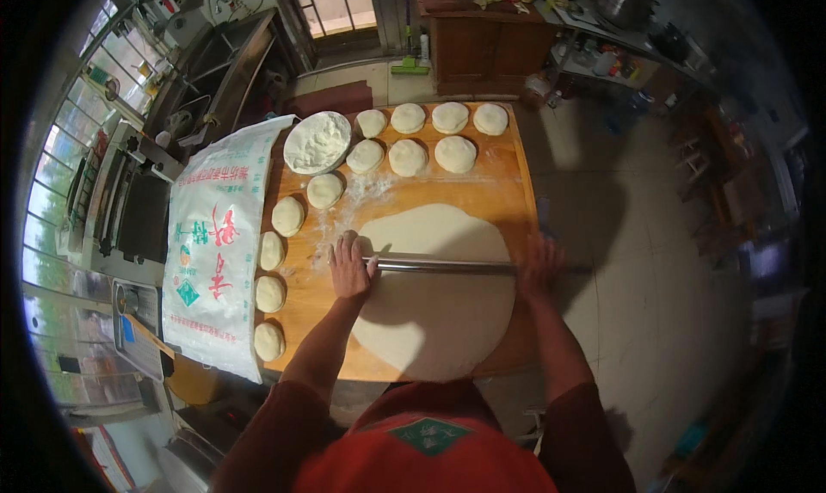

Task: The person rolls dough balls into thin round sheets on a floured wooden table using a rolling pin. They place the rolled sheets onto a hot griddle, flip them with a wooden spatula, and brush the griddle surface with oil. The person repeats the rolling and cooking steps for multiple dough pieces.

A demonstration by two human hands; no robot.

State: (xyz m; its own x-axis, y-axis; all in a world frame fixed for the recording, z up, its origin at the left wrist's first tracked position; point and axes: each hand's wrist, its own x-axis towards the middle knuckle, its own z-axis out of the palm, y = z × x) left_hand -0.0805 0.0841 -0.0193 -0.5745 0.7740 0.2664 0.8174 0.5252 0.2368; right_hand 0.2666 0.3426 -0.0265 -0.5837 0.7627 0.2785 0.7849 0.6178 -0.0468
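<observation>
A wide, thin sheet of dough [430,329] lies on the wooden board [344,355], overhanging its near edge slightly. Across it runs a long metal rolling pin [447,267], roughly level from left to right. My left hand [349,268] is closed on the pin's left end, its fingers reaching forward over it. Just past the sheet's right edge, my right hand [539,265] is on the pin too; shadow dims its fingers. The pin's right end sticks out beyond that hand. Loose flour dusts the wood to the left of the sheet.
Several round dough pieces [408,157] line the board's far and left edges. A bowl of flour [317,143] stands at the far left corner, beside a printed white sack [215,252]. Left is a metal sink [225,50]; behind is a wooden cabinet [490,54]. Tiled floor [680,295] lies right.
</observation>
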